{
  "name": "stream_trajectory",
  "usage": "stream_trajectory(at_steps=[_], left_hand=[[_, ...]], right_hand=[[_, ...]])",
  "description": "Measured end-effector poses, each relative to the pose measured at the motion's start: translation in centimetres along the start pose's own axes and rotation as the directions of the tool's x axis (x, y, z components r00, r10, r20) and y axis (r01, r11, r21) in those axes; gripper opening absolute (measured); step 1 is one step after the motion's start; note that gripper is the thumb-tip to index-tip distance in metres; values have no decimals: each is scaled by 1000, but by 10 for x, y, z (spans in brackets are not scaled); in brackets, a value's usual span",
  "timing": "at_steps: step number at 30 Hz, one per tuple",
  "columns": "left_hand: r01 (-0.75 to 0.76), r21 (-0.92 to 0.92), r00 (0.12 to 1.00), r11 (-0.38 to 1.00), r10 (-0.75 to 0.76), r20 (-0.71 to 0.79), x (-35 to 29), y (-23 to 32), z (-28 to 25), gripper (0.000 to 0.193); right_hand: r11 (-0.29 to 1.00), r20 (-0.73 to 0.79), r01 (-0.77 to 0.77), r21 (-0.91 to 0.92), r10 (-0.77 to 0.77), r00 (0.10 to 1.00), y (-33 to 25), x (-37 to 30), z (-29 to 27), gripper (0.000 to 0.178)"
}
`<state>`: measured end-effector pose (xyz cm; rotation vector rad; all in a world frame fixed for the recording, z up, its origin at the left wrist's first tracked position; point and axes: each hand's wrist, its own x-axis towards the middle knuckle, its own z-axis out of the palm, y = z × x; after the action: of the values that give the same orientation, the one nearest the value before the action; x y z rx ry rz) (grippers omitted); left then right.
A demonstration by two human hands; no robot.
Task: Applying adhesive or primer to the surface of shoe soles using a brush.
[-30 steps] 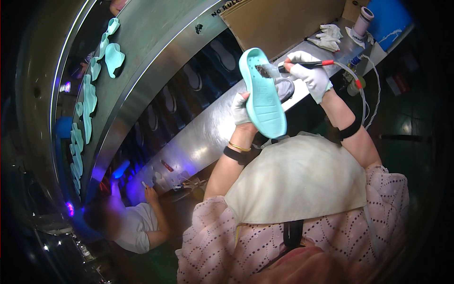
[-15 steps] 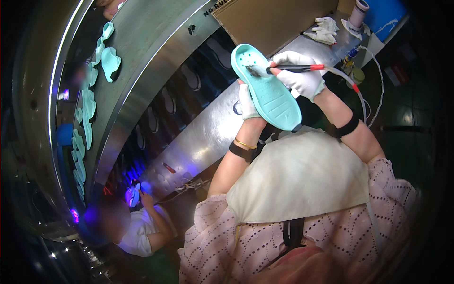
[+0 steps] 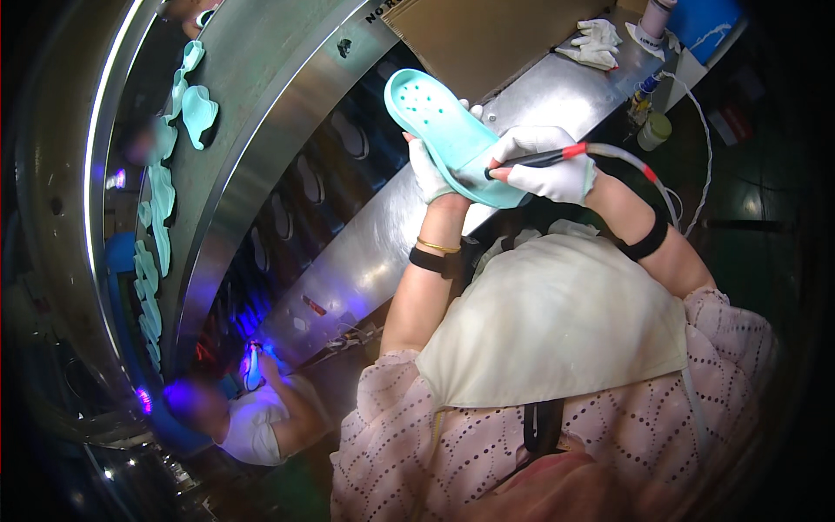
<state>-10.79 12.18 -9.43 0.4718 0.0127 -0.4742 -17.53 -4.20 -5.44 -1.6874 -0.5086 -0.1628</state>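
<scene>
A turquoise foam clog (image 3: 445, 129) with small holes at its far end is held tilted above the metal bench. My left hand (image 3: 426, 170), in a white glove with bare fingertips, is closed round its left side and underside; some of its fingers are hidden behind the clog. My right hand (image 3: 550, 165), gloved the same way, grips a black pen-shaped tool (image 3: 537, 159) with a red band and a pale hose trailing to the right. The tool's tip is at the clog's nearer part, beside the right fingertips; whether it touches cannot be made out.
Several turquoise shoe pieces (image 3: 200, 113) lie along the green conveyor (image 3: 261, 65) at left. A brown carton (image 3: 478, 39), white gloves (image 3: 594, 45) and a lidded jar (image 3: 654, 131) are beyond my hands. Another person (image 3: 270, 418) works lower left under violet light.
The clog has moved left and slightly away from me. My right hand and the tool have shifted from the holed end to the clog's nearer part.
</scene>
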Motion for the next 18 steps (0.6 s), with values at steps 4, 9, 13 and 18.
stream_trajectory(at_steps=[4, 9, 13, 18], left_hand=[[10, 15, 1000, 1000, -10, -13, -1, 6, 2, 72], [78, -1, 996, 997, -78, 31, 0, 12, 3, 75], [121, -106, 992, 987, -116, 56, -10, 7, 17, 79], [118, -62, 991, 991, -122, -50, -30, -10, 36, 80]], right_hand=[[901, 25, -361, 238, 366, 930, -3, -5, -1, 11], [977, -54, -161, 142, 170, 984, -6, -14, 15, 7], [937, -105, -231, 264, 266, 958, 0, -7, -6, 7], [931, -275, -158, 329, 255, 927, 6, -6, -17, 10]])
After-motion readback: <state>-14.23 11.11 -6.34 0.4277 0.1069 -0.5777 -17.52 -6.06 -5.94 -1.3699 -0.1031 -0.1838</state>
